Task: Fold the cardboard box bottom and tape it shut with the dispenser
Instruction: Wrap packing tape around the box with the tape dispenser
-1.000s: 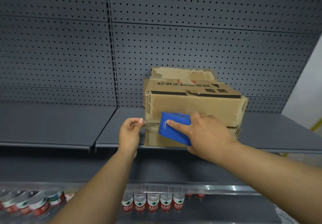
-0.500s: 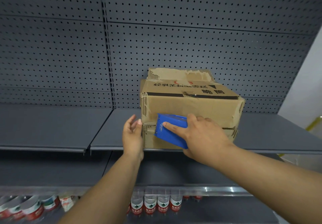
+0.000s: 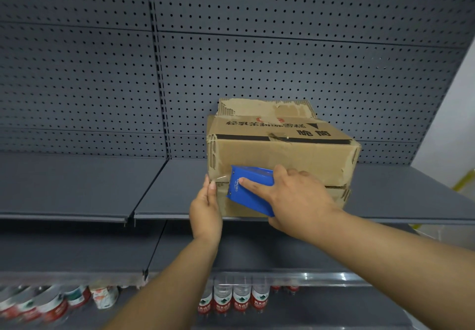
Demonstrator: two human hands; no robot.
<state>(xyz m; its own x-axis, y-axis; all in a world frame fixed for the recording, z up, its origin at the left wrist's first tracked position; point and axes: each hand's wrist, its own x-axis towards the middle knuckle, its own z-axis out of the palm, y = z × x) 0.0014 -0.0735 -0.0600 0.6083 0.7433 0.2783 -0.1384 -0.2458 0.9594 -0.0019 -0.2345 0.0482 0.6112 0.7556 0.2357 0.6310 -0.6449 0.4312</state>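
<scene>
Right hand (image 3: 298, 196) is gripping blue plastic tape dispenser (image 3: 250, 189) against worn brown cardboard box (image 3: 282, 155) on grey metal shelf (image 3: 77, 188); left hand (image 3: 205, 206), fingers straight, is pressing the box's corner just left of it. Water bottles (image 3: 241, 299) are standing below.

Grey pegboard panels (image 3: 282, 59) rise behind the hands, a grey metal shelf (image 3: 77, 188) runs beneath them, bottled water (image 3: 241, 299) lines the lower shelf, white wall (image 3: 457, 113) at right

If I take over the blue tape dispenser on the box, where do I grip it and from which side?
Grip the tape dispenser by its long blue body from the right, as the right hand does: its tape end faces left along the cardboard box seam.
</scene>
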